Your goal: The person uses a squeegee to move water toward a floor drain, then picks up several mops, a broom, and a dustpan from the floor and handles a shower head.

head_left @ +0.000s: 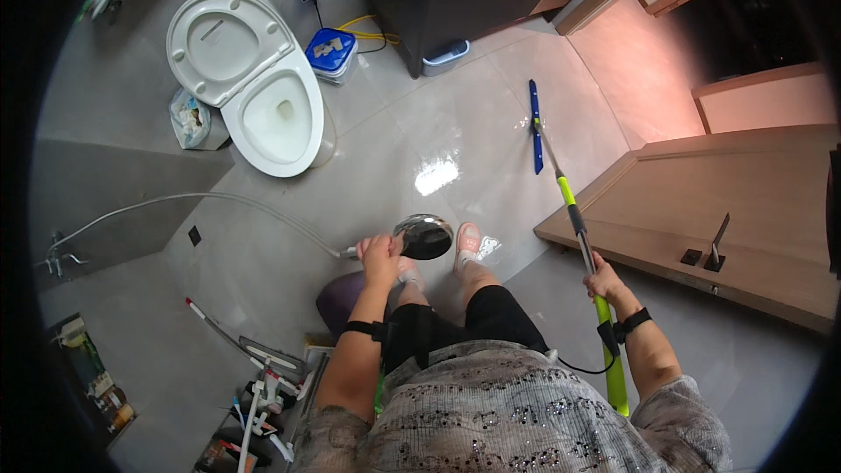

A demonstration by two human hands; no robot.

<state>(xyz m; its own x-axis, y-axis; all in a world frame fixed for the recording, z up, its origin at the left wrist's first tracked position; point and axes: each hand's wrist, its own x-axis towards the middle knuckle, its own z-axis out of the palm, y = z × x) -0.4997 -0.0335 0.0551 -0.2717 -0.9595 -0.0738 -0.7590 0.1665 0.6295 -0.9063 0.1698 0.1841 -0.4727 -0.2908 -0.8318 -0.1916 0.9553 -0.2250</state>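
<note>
My left hand (378, 261) is closed round the handle of a shower head (425, 237), whose round, shiny chrome face points away from my body. From its handle a pale hose (229, 196) curves left to a chrome wall tap (60, 256). My right hand (604, 280) grips the pole of a floor squeegee (564, 188), which is lime green, black and silver. Its long blue head (536, 127) lies on the wet grey floor (377, 153) ahead of me, to the right. The fingertips under both handles are partly hidden.
A white toilet (279, 127) with raised seat stands ahead left, a lined waste bin (194, 118) beside it. A blue-lidded tub (331, 51) sits near a dark cabinet (455, 0). An open wooden door (701, 210) is at right. Behind my left arm are a purple bucket (340, 302) and cleaning tools (263, 377).
</note>
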